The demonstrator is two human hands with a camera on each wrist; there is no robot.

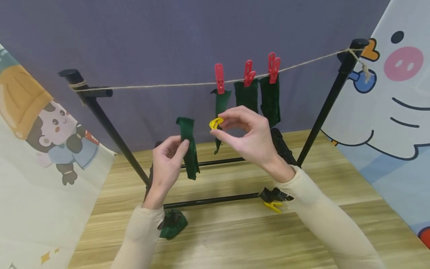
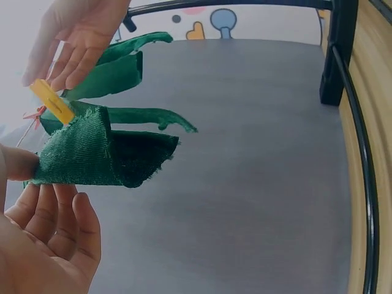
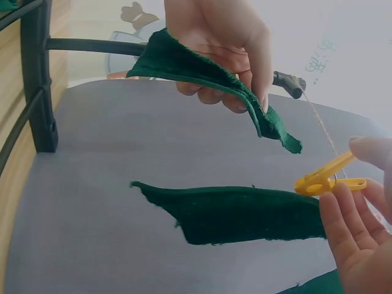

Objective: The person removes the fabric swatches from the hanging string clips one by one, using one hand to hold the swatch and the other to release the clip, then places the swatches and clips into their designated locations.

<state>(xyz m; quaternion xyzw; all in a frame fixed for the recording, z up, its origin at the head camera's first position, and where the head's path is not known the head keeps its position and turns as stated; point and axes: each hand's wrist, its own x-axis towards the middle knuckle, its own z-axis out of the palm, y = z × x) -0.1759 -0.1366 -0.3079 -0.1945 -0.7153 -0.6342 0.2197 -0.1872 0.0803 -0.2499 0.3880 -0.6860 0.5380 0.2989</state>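
My left hand [image 1: 168,160] pinches a strip of dark green cloth [image 1: 189,149] between thumb and fingers, below the string [image 1: 161,86]. In the left wrist view this cloth [image 2: 79,150] looks folded over, with a frayed edge. My right hand [image 1: 248,134] holds a yellow clothespin [image 1: 215,123] by its handles, thumb on one side and fingers on the other. The right wrist view shows the clothespin [image 3: 331,177] apart from the held cloth [image 3: 202,76]. To the right, three green cloth pieces [image 1: 246,95] hang from the string under red clothespins [image 1: 220,78].
The string runs between two black posts [image 1: 319,119] of a rack standing on a wood-grain table [image 1: 215,231]. Another yellow clothespin [image 1: 273,206] lies by the right foot. A green cloth [image 1: 174,224] lies crumpled near the left foot. Cartoon-printed panels [image 1: 386,93] stand at both sides.
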